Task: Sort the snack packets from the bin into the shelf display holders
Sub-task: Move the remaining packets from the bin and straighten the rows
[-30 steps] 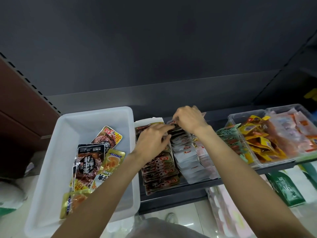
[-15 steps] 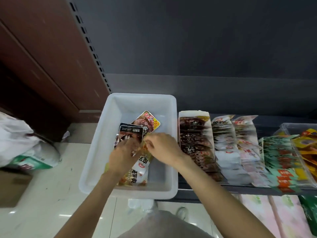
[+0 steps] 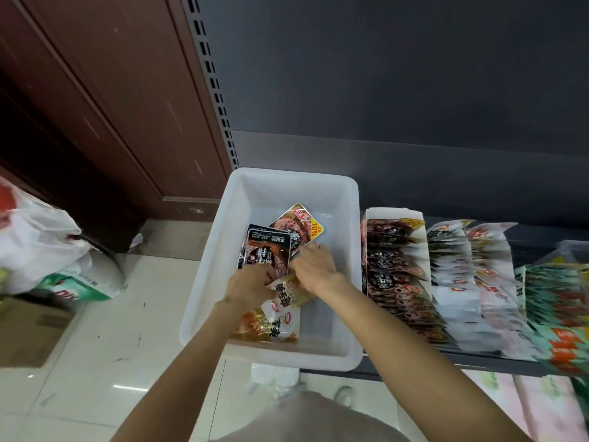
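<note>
Hands back in the white bin [image 3: 349, 218], away from the shelf display holders [image 3: 395, 215] where both were tucking a packet into the rows a second ago; so, by the look of it, one placement finished and the next pick begun. Left hand [image 3: 247, 287] low in the bin, fingers curled onto the bottom edge of the upright black packets [image 3: 266, 253], apparently gripping them (thumb side hidden, so the hold itself hard to confirm). Right hand [image 3: 314, 271] just beside, palm down, fingers spread and fairly straight, tips touching the red-and-yellow packet [image 3: 298, 224] near its lower corner, not yet closed round anything. Yellowish packets [image 3: 277, 317] lying flat under both wrists, toward the bin's near wall. Several packets left in the bin, then, and the dark-packet holder right next to the bin, already well filled, probably the destination for the black ones. Sorting clearly unfinished.
</note>
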`<state>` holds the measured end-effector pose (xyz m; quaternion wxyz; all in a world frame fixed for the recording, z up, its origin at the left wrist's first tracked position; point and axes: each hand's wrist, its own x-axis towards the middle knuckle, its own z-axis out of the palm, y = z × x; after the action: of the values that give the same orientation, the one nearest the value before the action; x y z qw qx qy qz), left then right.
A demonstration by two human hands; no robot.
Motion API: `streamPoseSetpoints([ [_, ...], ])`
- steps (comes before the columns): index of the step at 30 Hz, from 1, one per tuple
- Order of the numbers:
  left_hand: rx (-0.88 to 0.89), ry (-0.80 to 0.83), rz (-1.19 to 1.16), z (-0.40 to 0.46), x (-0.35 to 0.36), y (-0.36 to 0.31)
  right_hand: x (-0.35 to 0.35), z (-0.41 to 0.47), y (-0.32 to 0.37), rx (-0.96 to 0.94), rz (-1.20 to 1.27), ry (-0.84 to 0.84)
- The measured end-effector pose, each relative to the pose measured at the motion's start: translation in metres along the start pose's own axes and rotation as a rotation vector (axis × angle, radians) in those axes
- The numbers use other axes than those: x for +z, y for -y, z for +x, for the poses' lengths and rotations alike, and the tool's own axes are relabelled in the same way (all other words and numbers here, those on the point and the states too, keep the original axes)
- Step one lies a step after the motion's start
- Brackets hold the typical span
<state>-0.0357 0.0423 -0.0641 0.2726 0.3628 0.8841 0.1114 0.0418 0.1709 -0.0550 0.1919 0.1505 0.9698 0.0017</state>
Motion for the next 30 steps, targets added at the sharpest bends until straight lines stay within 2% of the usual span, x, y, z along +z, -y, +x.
streamPoseSetpoints([
  [4, 0.037, -0.263, -0.428, -0.011, -0.031, 0.016, -0.022, -0.026, -0.015, -0.043, 0.443, -0.129],
  [6, 0.023, -0.315, -0.739, -0.018, -0.044, 0.009, -0.025, -0.041, -0.018, 0.000, 0.711, -0.205],
  [8, 0.016, -0.206, -1.035, -0.029, -0.055, -0.004, -0.029, -0.056, -0.018, 0.050, 1.123, -0.288],
  [9, 0.049, -0.125, -1.101, -0.034, -0.060, -0.012, -0.032, -0.063, -0.018, 0.075, 1.356, -0.308],
  [11, 0.136, -0.010, -1.129, -0.044, -0.065, -0.027, -0.038, -0.076, -0.021, 0.104, 1.692, -0.294],
  [12, 0.188, 0.003, -1.116, -0.048, -0.067, -0.036, -0.040, -0.083, -0.023, 0.108, 1.766, -0.295],
  [16, 0.352, -0.060, -0.969, -0.048, -0.067, -0.073, -0.041, -0.102, -0.037, 0.131, 1.803, -0.369],
  [21, 0.520, -0.021, -0.716, -0.039, -0.062, -0.109, -0.040, -0.140, -0.088, 0.181, 1.743, -0.721],
  [24, 0.635, 0.087, -0.585, -0.037, -0.058, -0.140, -0.040, -0.177, -0.119, 0.166, 1.580, -0.675],
  [26, 0.703, 0.100, -0.483, -0.035, -0.053, -0.163, -0.039, -0.200, -0.133, 0.198, 1.510, -0.624],
  [28, 0.724, 0.034, -0.504, -0.030, -0.044, -0.188, -0.034, -0.219, -0.148, 0.290, 1.494, -0.706],
  [30, 0.702, -0.118, -0.542, -0.019, -0.031, -0.210, -0.026, -0.235, -0.165, 0.415, 1.519, -0.880],
])
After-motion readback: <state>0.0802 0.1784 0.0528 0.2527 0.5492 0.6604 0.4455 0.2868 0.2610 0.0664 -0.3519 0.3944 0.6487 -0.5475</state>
